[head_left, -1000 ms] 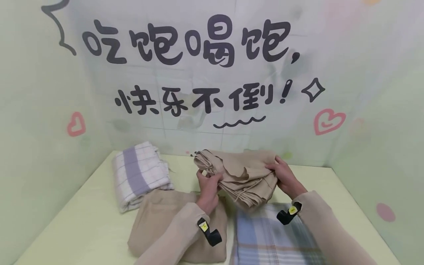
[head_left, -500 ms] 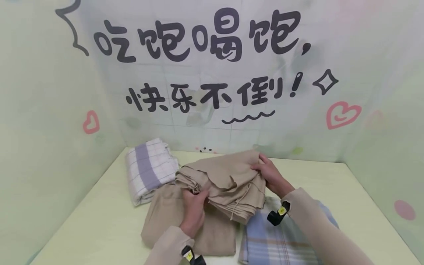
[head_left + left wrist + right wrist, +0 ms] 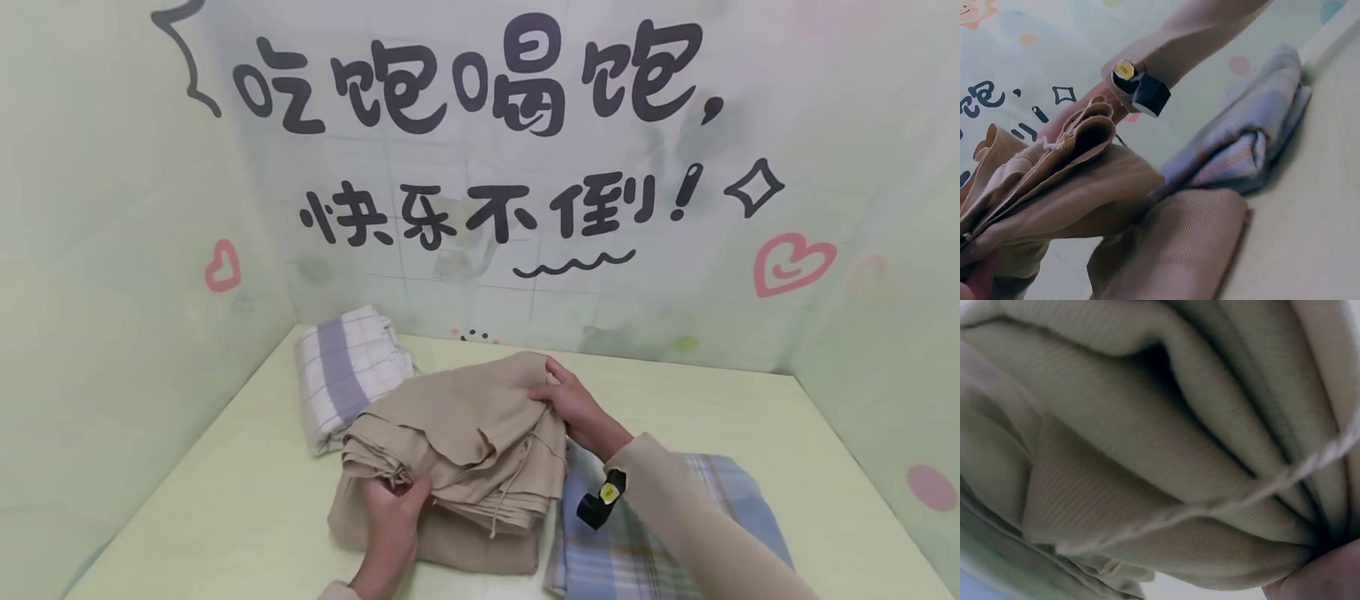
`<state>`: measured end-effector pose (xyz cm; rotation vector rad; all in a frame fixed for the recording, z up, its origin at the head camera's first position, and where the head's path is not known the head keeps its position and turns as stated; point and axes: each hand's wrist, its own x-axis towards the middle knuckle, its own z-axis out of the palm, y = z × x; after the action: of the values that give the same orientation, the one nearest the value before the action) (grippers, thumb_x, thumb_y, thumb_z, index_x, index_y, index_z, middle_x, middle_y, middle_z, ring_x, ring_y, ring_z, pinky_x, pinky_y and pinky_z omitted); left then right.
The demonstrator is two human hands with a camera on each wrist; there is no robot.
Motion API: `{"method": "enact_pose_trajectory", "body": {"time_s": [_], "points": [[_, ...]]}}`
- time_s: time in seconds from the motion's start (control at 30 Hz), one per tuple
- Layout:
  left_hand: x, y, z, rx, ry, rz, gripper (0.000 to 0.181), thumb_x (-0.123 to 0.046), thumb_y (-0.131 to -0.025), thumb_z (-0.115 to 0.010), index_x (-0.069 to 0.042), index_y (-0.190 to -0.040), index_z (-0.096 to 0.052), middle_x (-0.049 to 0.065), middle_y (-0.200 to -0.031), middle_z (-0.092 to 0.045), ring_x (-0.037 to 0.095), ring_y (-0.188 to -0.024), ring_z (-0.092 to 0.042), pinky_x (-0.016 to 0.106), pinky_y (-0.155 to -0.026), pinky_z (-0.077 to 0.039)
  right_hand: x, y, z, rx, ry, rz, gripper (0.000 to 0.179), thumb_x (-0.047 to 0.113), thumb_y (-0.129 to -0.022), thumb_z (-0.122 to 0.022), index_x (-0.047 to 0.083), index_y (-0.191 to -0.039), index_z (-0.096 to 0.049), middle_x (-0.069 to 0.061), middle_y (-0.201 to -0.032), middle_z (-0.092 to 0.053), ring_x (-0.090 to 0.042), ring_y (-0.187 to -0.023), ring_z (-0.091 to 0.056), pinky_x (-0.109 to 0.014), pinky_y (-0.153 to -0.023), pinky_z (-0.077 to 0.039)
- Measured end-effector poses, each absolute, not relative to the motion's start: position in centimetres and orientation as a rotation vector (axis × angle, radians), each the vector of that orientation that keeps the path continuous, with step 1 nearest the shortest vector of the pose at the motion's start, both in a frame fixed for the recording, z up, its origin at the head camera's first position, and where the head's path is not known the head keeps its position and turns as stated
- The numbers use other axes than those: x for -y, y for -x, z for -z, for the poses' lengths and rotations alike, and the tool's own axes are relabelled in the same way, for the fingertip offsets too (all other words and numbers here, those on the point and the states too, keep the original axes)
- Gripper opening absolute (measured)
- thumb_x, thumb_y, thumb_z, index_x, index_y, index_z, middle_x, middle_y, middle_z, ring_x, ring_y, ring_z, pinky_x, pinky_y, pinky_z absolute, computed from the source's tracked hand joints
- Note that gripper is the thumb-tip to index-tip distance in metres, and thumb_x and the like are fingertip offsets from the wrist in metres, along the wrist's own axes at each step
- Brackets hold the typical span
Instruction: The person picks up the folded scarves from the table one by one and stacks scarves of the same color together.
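Note:
Between my two hands is a folded beige cloth, thick with loose layers and a thin cord hanging along its edge. My left hand pinches its near left corner, thumb on top. At the far right corner my right hand grips it, fingers partly hidden behind the layers. Below the held cloth lies a second folded beige cloth, mostly covered from above. In the left wrist view the held cloth is tilted over this lower beige cloth; whether they touch I cannot tell.
A folded blue plaid cloth lies to the right, under my right forearm. At the back left sits a folded white checked cloth with a purple stripe. The pale yellow table is bounded by printed curtains behind and on both sides.
Both hands have brought the held beige cloth left and nearer, from above the gap between the lower cloths to over the lower beige cloth. The camera view has also shifted slightly.

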<state>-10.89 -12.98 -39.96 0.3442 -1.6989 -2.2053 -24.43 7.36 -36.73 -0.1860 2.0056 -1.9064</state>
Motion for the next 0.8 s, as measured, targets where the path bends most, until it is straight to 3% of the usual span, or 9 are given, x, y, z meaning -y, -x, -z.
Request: {"method": "enact_pose_trajectory", "body": {"time_s": [0.17, 0.3, 0.4, 0.53, 0.6, 0.7, 0.8], "points": [[14.0, 9.1, 41.2, 1.967, -0.483, 2.105, 0.075, 0.007, -0.079, -0.059, 0.001, -0.138, -0.013, 0.022, -0.141, -0.028, 0.030, -0.127, -0.037, 0.012, -0.089, -0.039, -6.7, 23.9, 37.9, -2.009, 0.177, 1.871, 0.066, 0.003, -0.090, -0.049, 0.016, -0.150, -0.026, -0.018, -0.142, -0.042, -0.023, -0.118, -0.051, -0.038, -0.102, -0.040], [13.9, 7.9, 41.9, 2.037, -0.500, 2.024, 0.074, 0.004, -0.079, -0.065, 0.005, -0.137, -0.018, 0.024, -0.135, -0.033, 0.027, -0.117, -0.045, 0.012, -0.083, -0.043, -6.5, 23.5, 38.8, -2.022, 0.182, 1.832, 0.063, 0.002, -0.089, -0.050, 0.014, -0.147, -0.032, -0.018, -0.140, -0.044, -0.024, -0.118, -0.051, -0.040, -0.103, -0.039], [13.9, 7.3, 42.5, 2.083, -0.541, 1.959, 0.076, 0.003, -0.077, -0.066, 0.007, -0.137, -0.018, 0.028, -0.134, -0.033, 0.034, -0.117, -0.046, 0.032, -0.098, -0.044, -6.4, 23.3, 39.5, -2.054, 0.199, 1.770, 0.057, 0.003, -0.088, -0.051, 0.011, -0.143, -0.038, -0.019, -0.136, -0.046, -0.027, -0.121, -0.050, -0.044, -0.105, -0.039], [14.7, 6.6, 43.4, 2.198, -0.637, 1.945, 0.077, -0.001, -0.079, -0.063, 0.008, -0.138, -0.015, 0.032, -0.136, -0.031, 0.048, -0.126, -0.036, 0.058, -0.107, -0.030, -6.3, 23.0, 40.7, -2.161, 0.161, 1.611, 0.049, 0.004, -0.085, -0.055, 0.003, -0.134, -0.045, -0.017, -0.122, -0.055, -0.025, -0.107, -0.057, -0.042, -0.094, -0.046], [15.4, 6.4, 43.6, 2.181, -0.662, 2.010, 0.075, -0.004, -0.082, -0.063, 0.005, -0.140, -0.015, 0.028, -0.132, -0.039, 0.043, -0.124, -0.043, 0.054, -0.106, -0.035, -6.3, 22.8, 41.2, -2.218, 0.151, 1.511, 0.047, 0.005, -0.084, -0.057, -0.001, -0.129, -0.048, -0.015, -0.113, -0.058, -0.022, -0.096, -0.059, -0.038, -0.085, -0.049], [16.6, 6.4, 43.6, 2.018, -0.650, 2.207, 0.072, -0.012, -0.089, -0.061, -0.001, -0.143, -0.014, 0.019, -0.118, -0.053, 0.026, -0.103, -0.061, 0.044, -0.090, -0.052, -6.2, 22.7, 41.6, -2.272, 0.160, 1.414, 0.043, 0.006, -0.082, -0.059, -0.004, -0.122, -0.052, -0.014, -0.103, -0.059, -0.020, -0.085, -0.058, -0.034, -0.075, -0.050], [17.6, 6.7, 43.4, 1.886, -0.688, 2.365, 0.078, -0.031, -0.094, -0.057, -0.009, -0.148, -0.005, 0.014, -0.119, -0.051, 0.013, -0.092, -0.063, 0.038, -0.081, -0.056, -6.0, 22.6, 41.7, -2.299, 0.158, 1.389, 0.041, 0.006, -0.079, -0.061, -0.004, -0.119, -0.055, -0.013, -0.100, -0.060, -0.020, -0.083, -0.057, -0.032, -0.074, -0.049]]}}
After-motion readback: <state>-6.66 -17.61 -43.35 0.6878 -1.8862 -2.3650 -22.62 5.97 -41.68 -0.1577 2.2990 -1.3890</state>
